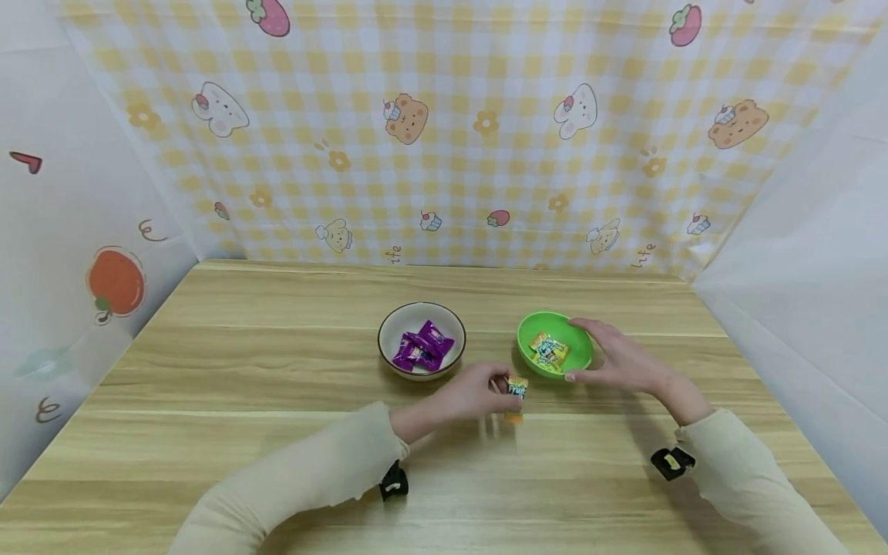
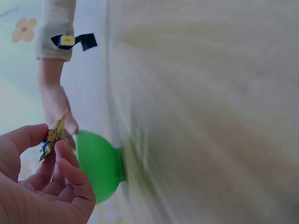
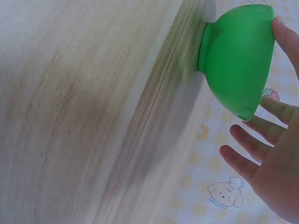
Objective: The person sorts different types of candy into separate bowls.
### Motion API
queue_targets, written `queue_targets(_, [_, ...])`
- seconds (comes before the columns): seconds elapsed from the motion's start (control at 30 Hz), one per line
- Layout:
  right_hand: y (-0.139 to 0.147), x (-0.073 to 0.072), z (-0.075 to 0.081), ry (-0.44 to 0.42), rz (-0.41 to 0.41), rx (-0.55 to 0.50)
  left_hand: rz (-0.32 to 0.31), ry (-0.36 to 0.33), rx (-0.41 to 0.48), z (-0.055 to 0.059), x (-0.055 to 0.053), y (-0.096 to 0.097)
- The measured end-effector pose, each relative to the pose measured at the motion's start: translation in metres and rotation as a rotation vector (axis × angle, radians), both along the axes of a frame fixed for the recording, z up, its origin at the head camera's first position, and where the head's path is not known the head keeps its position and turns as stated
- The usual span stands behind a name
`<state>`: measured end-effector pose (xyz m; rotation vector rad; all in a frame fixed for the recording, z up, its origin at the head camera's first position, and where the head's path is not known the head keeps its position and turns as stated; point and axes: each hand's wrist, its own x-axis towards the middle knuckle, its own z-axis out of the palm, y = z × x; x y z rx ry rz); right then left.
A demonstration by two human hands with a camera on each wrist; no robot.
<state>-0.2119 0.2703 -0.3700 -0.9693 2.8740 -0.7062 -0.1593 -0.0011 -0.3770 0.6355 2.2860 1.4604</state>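
Observation:
In the head view my left hand [image 1: 472,391] pinches a yellow-and-orange wrapped candy [image 1: 516,389] marked "Fruit" between thumb and fingertips, just above the table. The left wrist view shows that candy [image 2: 53,136] edge-on. My right hand [image 1: 617,362] holds the green bowl [image 1: 576,339] at its right side, thumb and fingers spread along the rim. Seen from the right wrist, the other fingers [image 3: 240,161] reach out below the bowl. Yellow wrapped candies [image 1: 549,351] lie inside it. To its left, a cream bowl [image 1: 390,331] with a dark rim contains several purple wrapped candies [image 1: 425,347].
Both bowls stand on a wood-grain table [image 1: 243,370]. Behind it hangs a yellow checked cloth [image 1: 451,169] with cartoon prints; white cloths hang at the left and right sides. Black straps [image 1: 673,462] sit at the wrists, below cream sleeves.

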Motion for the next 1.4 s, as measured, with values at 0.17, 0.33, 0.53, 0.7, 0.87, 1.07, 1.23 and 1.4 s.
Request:
queue_targets(0.17, [0.0, 0.0, 0.001, -0.003, 0.002, 0.003, 0.053, -0.012, -0.013, 0.009, -0.009, -0.002])
queue_targets(0.33, [0.0, 0.001, 0.0, -0.004, 0.0, 0.004, 0.11, -0.057, 0.024, 0.014, -0.018, 0.001])
queue_targets(0.53, [0.0, 0.001, -0.002, -0.005, 0.001, 0.003, 0.154, -0.061, 0.041, 0.014, -0.031, 0.009])
queue_targets(0.7, [0.001, 0.0, -0.003, -0.004, 0.002, 0.002, 0.189, -0.087, 0.079, 0.014, -0.04, 0.018])
queue_targets(0.87, [0.001, 0.001, -0.001, 0.002, 0.004, -0.003, 0.259, -0.083, 0.072, 0.014, -0.047, 0.028])
queue_targets(1.07, [0.0, 0.001, -0.001, -0.003, 0.007, -0.004, 0.278, -0.057, 0.037, 0.02, -0.053, 0.039])
queue_targets(1.23, [0.0, 0.0, -0.001, -0.016, 0.004, -0.001, 0.304, -0.037, 0.013, 0.021, -0.058, 0.045])
queue_targets(1.4, [0.0, 0.0, -0.001, -0.009, 0.005, -0.002, 0.321, -0.021, 0.005, 0.017, -0.058, 0.049])
